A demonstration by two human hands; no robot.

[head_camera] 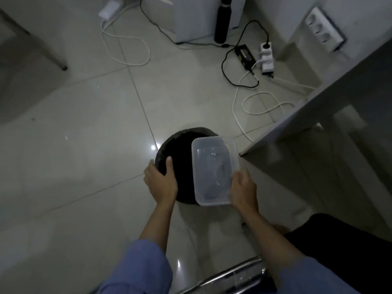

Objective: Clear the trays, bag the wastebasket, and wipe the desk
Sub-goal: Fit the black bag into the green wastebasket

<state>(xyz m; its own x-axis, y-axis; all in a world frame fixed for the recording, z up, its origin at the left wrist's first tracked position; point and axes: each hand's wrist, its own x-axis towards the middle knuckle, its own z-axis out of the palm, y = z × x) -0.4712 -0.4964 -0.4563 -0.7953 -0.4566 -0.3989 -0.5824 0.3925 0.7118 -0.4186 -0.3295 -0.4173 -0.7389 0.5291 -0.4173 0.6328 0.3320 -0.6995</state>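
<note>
Tray emptied over wastebasket, floor beside desk

Left hand [162,183] clasps the near-left rim of the black wastebasket [180,149], likely steadying it; clear plastic tray [214,170] held over its right half, probably for tipping; right hand [242,188] grasps the tray's near-right edge; desk [318,102] to the right.

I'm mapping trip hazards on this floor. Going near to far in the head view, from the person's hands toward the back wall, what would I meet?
left hand and right hand → black wastebasket under the clear plastic tray → looped white cable → power strip → black bottle.
</note>
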